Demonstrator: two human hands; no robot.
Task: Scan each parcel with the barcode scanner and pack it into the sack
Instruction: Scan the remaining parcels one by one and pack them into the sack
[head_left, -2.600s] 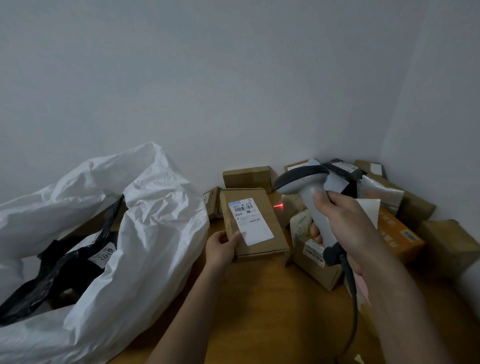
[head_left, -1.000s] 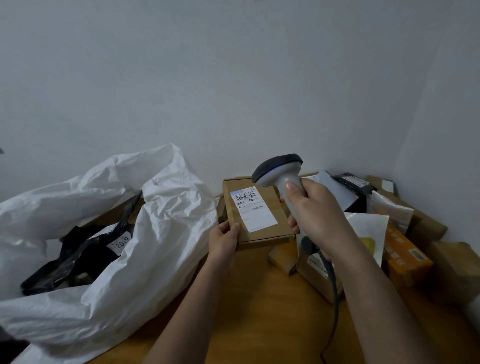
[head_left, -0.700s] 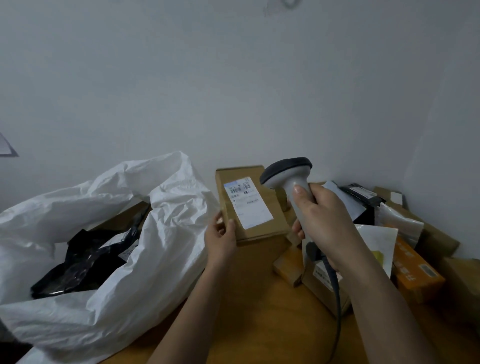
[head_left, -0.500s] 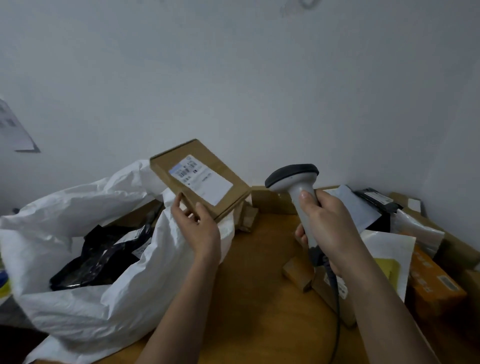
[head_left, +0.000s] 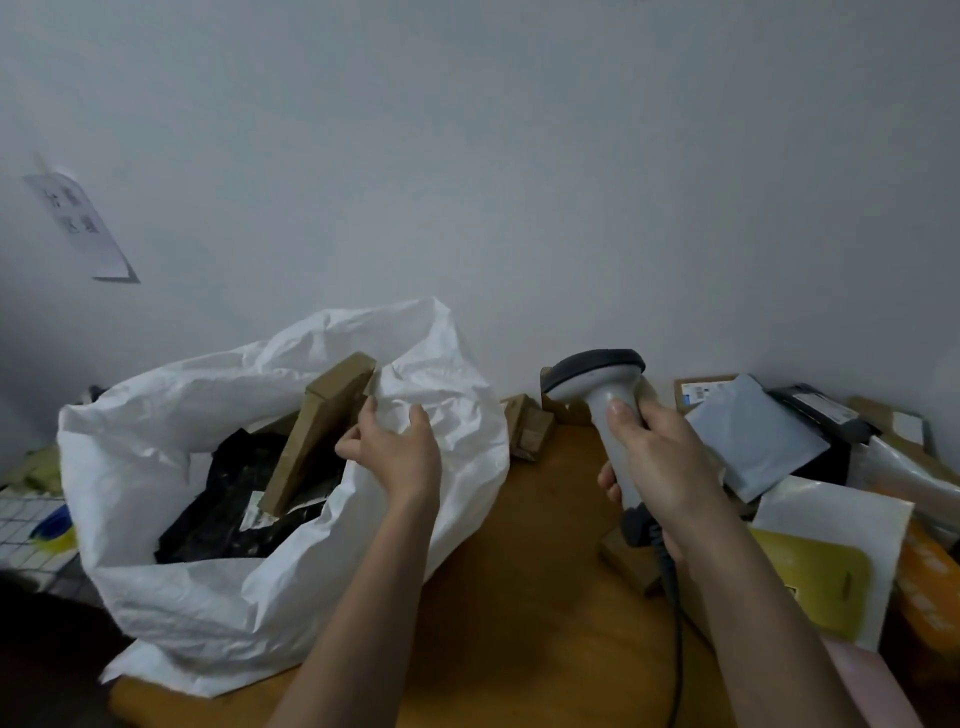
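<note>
Head cam view, looking down over my own two arms at the wooden table (head_left: 524, 597). My left hand (head_left: 397, 452) is at the mouth of the white sack (head_left: 208, 587), fingers spread and loose, right beside the cardboard parcel (head_left: 317, 431) but I honestly can't tell if my fingertips are touching its edge or just off it. That parcel is standing on end inside the sack, tilted, its lower corner resting on the black plastic mailers (head_left: 223, 509) lying in there.

My right hand (head_left: 660, 457) is wrapped tight round the grip of the barcode scanner (head_left: 602, 384), thumb up the front of the handle, dark head pointing left toward the sack. Its cable (head_left: 672, 613) hangs down from the bottom of the grip.

Off to my right sits the pile of other parcels: a grey poly mailer (head_left: 748, 436), a white envelope with a yellow panel (head_left: 821, 561), an orange box (head_left: 930, 587) (only partly in view at the edge), plus a few small brown boxes (head_left: 527, 426) against the wall between the sack and the scanner. A paper sheet (head_left: 78, 223) is stuck on the wall, upper left, too blurry to read.
</note>
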